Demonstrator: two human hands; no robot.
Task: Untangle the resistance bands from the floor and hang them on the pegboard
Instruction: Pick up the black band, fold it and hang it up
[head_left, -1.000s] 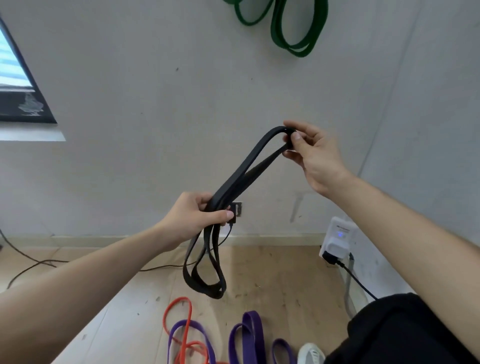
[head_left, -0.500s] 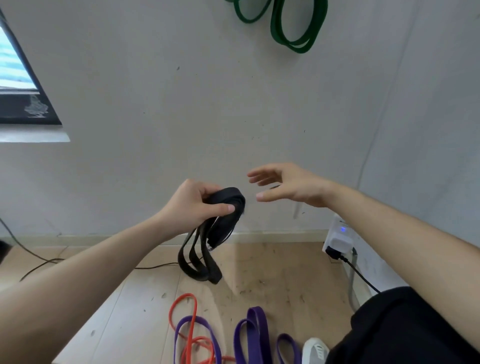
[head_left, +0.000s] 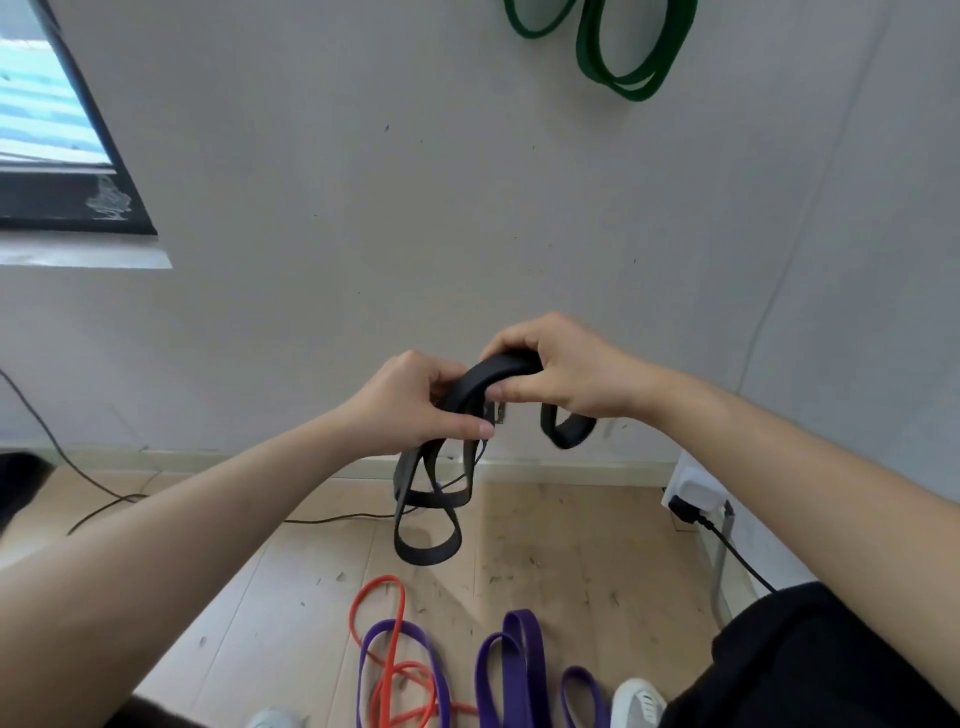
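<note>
Both hands grip one black resistance band (head_left: 470, 387) at mid-frame: the left hand (head_left: 415, 405) is closed around its bunched strands, the right hand (head_left: 561, 371) pinches the arched top. Loops dangle below toward the wooden floor (head_left: 571, 545), where purple bands (head_left: 514, 665) and an orange band (head_left: 387, 639) lie tangled. Green bands (head_left: 623, 57) hang at upper right on the wall (head_left: 363, 208).

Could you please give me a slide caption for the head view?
Both hands, left hand and right hand, grip a black band above purple and orange bands on the floor.
</note>
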